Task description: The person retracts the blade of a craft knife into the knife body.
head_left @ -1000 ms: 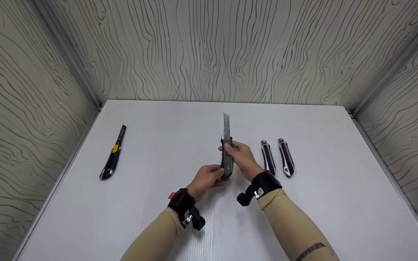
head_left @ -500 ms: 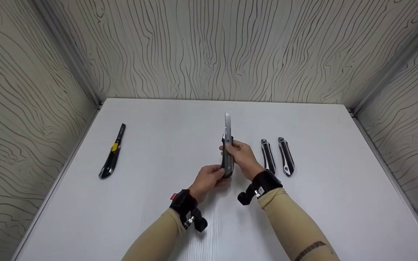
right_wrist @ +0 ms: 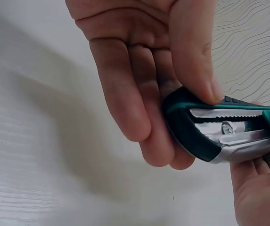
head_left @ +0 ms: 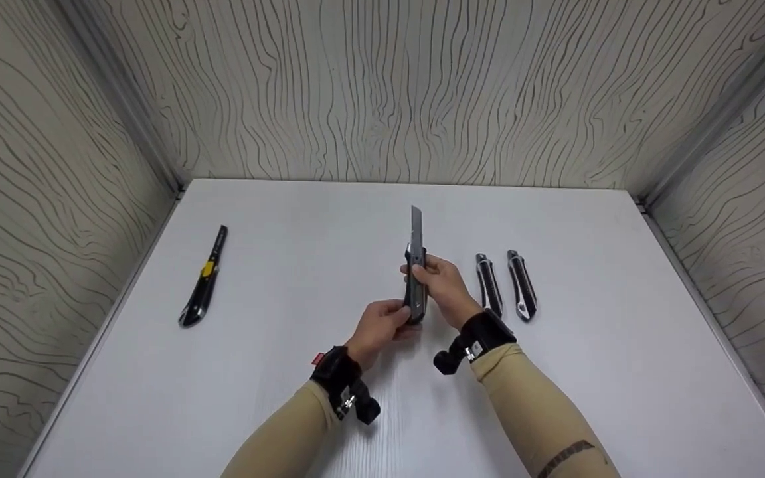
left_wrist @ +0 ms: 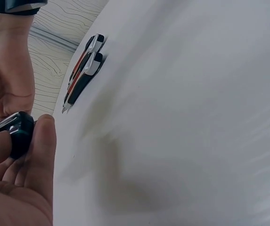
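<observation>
Mid-table in the head view, a dark green and silver utility knife [head_left: 416, 292] is held up with a long blade [head_left: 416, 226] out, pointing away. My left hand [head_left: 377, 325] pinches its butt end between thumb and fingers. Higher on the handle, my right hand [head_left: 445, 289] grips it, thumb laid on the side near the blade. The right wrist view shows the handle's toothed metal slot [right_wrist: 229, 127] and a small round screw. From the left wrist view, only the rounded butt [left_wrist: 21, 134] of the knife is plain; fingers cover the rest.
Two black and silver utility knives, one nearer [head_left: 489, 285] and one farther right [head_left: 522, 285], lie beside my right hand. A black and yellow utility knife [head_left: 203, 279] lies at the left. Patterned walls [head_left: 382, 93] surround the white table [head_left: 289, 265] at the back and sides.
Both hands keep their hold on the utility knife, which stays in almost the same place. Its blade tilts slightly, and the light on it changes. The other knives lie still.
</observation>
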`<state>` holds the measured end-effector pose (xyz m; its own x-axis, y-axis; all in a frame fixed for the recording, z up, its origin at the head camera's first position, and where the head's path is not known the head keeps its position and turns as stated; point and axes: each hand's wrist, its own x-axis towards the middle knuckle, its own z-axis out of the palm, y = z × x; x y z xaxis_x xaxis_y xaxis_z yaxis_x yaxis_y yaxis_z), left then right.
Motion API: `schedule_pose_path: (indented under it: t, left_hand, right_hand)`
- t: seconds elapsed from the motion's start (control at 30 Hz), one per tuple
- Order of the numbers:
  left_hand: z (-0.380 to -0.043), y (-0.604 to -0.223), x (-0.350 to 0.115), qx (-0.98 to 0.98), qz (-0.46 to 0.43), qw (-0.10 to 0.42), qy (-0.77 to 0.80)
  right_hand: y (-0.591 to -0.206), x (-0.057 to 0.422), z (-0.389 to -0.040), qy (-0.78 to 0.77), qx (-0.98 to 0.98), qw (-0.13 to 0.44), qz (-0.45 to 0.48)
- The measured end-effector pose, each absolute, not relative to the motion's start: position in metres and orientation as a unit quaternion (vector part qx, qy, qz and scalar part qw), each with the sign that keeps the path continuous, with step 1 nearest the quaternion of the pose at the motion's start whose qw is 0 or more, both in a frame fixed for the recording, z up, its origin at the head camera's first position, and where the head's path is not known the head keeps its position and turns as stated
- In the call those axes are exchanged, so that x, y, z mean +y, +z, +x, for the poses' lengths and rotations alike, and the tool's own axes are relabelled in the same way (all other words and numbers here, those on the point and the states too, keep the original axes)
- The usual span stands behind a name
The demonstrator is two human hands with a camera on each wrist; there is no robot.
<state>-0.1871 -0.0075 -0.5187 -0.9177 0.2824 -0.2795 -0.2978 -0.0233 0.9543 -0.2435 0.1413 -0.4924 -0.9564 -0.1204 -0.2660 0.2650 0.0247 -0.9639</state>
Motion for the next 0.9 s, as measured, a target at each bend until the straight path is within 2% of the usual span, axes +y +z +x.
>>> schedule_pose_path:
  t: [0.9]
  left_hand:
    - [-0.1859, -0.5192, -0.0071, 0.662, -0.004, 0.203, 0.721]
  right_hand:
    - [-0.4933, 0.1447, -0.2394, -0.704, 0.694, 0.152, 0.023]
